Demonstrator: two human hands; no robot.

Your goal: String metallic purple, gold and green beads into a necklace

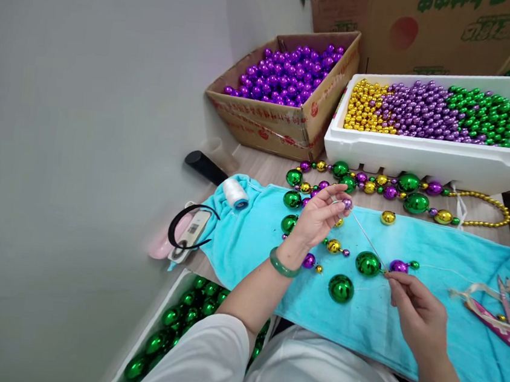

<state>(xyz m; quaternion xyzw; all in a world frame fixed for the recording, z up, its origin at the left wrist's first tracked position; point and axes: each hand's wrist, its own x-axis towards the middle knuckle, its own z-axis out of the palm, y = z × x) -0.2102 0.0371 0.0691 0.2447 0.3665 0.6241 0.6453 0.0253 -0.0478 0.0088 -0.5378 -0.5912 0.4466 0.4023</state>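
Head view: on the turquoise towel (pixel 434 258) spread over the counter (pixel 266 171), the left hand (pixel 318 216) pinches a small purple bead (pixel 347 204) at its fingertips. The right hand (pixel 415 311) grips the near end of a thin needle (pixel 368 239) slanting up to that bead. A large green ball (pixel 341 288) lies on the towel between the 2 hands.

A single head-worn camera is looking forward and steeply down from just above the person's chest, sitting close over the tabletop (pixel 266 169) and turquoise towel (pixel 434 258), tilting slightly, and taking in the bead boxes (pixel 284 127) beyond.
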